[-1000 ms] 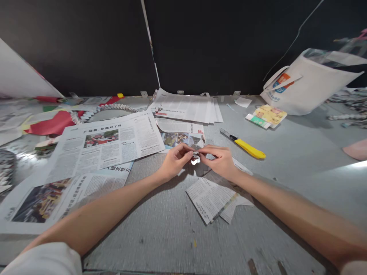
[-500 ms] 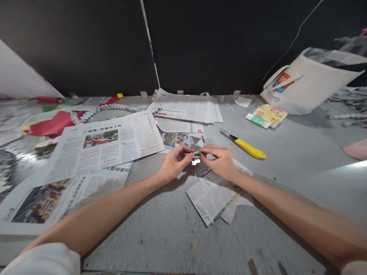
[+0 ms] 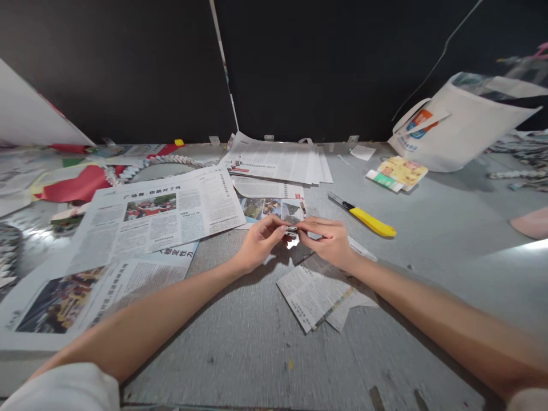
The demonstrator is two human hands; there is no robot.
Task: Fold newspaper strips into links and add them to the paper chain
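Between both hands, just above the table, is a small folded piece of newspaper (image 3: 291, 230). My left hand (image 3: 262, 242) pinches its left end between thumb and fingers. On the other side my right hand (image 3: 327, 240) pinches its right end, fingertips close to those of the left. The fingers cover most of the folded paper. Under my right forearm lie cut newspaper pieces (image 3: 310, 288), fanned over one another. A yellow utility knife (image 3: 372, 221) rests to the right, its blade end pointing up and left.
Newspaper sheets (image 3: 171, 214) spread across the left, with a paper stack (image 3: 274, 162) against the dark wall. A folded-paper chain (image 3: 171, 160) and red paper (image 3: 77, 184) lie far left. A white bag (image 3: 458, 125) stands at back right, near a yellow card box (image 3: 406, 171).
The small folded paper has turned slightly, so its folded layers show more between the fingertips. Both hands keep nearly the same place and grip.
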